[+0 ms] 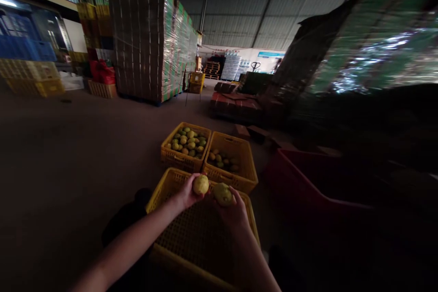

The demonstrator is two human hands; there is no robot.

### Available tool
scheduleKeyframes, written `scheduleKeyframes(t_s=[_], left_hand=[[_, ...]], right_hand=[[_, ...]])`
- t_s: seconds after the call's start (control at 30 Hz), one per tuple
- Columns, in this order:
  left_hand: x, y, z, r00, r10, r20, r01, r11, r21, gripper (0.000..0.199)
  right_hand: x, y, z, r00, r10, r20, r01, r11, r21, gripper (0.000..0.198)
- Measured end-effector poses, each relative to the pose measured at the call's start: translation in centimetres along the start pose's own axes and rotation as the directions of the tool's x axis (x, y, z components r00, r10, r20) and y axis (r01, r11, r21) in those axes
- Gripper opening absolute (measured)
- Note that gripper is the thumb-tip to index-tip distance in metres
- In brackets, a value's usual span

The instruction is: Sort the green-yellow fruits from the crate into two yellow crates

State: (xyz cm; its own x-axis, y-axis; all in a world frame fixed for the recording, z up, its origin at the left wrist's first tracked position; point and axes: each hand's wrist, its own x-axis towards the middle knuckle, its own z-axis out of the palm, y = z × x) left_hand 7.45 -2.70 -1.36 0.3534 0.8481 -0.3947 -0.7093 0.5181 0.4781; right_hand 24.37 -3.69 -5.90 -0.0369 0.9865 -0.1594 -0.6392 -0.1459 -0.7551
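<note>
A round yellow fruit (200, 185) is held by the left hand (187, 194), with its fingers curled around the side and opened only as wide as the fruit. A green-yellow fruit (223, 194) is held by the right hand (236, 210) in the same way, and the thumb is pressed along its right side. The two fruits are kept just beside each other, with a small gap left between them. Both are held up over the far part of the near yellow box (191, 237), and its bottom with little holes can be seen below. The hands are framed by the box's left and right edges. Just past its far edge, two more yellow boxes are set side by side: the left box (178, 162) is filled with many fruits, and in the right box (239, 148) some fruits are gathered at the left. To the right, a red bin (303, 171) is placed near the boxes. To the left, a wide stretch of floor (85, 155) is seen, with room for the arms to be moved
</note>
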Motion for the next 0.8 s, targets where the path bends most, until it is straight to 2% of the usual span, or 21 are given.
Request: scheduleKeyframes(t_s=[0.07,0.13,0.23,0.53,0.8], left_hand=[[0.0,-0.1,0.1,1.000,-0.024,-0.016,0.024,1.000,-0.006,0.032],[0.1,-0.1,0.3,0.998,-0.036,-0.055,0.034,0.999,-0.037,0.030],[0.1,0.2,0.5,0.995,-0.039,-0.089,0.032,0.996,-0.081,0.029],[-0.5,0.8,0.4,0.998,-0.040,-0.051,0.037,0.998,-0.044,0.031],[-0.8,1.0,0.4,0.995,-0.040,-0.096,0.038,0.999,-0.021,0.030]], right_hand=[[-0.1,-0.1,0.9,0.994,0.102,-0.031,-0.099,0.993,0.068,0.029],[0.0,-0.1,1.5,0.990,0.141,-0.019,-0.139,0.986,0.089,0.027],[0.1,0.1,1.6,0.993,0.117,0.016,-0.117,0.990,0.083,0.029],[-1.1,-0.2,1.7,0.994,0.094,0.053,-0.095,0.995,0.022,0.032],[-1.8,-0.9,2.2,0.992,0.119,-0.031,-0.118,0.992,0.035,0.037]])
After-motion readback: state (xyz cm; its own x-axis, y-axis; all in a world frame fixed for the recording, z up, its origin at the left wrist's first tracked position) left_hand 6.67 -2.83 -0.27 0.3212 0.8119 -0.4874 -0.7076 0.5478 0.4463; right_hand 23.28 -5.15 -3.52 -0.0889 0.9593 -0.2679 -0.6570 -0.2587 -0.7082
